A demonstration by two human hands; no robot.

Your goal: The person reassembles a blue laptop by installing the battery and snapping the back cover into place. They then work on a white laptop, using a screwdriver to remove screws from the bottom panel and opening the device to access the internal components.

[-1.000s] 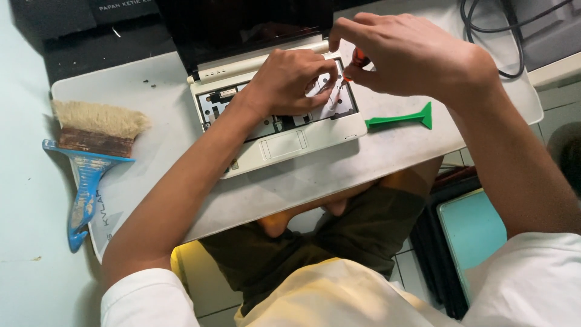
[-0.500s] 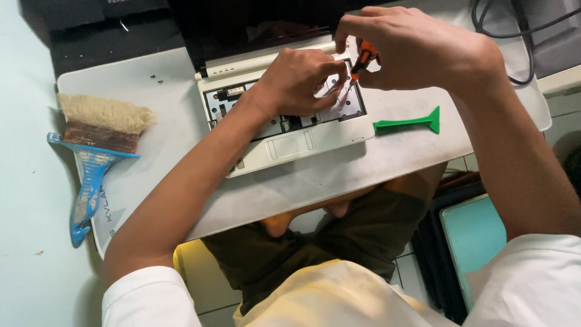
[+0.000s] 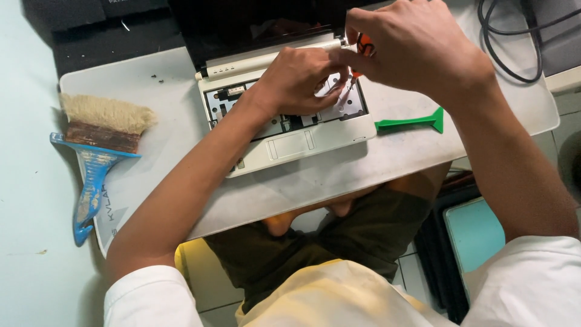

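Two bare hands work over small white laptop with keyboard removed, lying mid-table. Left hand rests curled on exposed keyboard bay, fingers bent, grip contents hidden. Right hand closed around orange-handled screwdriver, tip pointing down near left fingertips. Green plastic pry tool lies just right of laptop. Wide blue-handled brush at left table edge. Black cables far right.

Both hands on open white laptop; right hand w/ orange-handled screwdriver.
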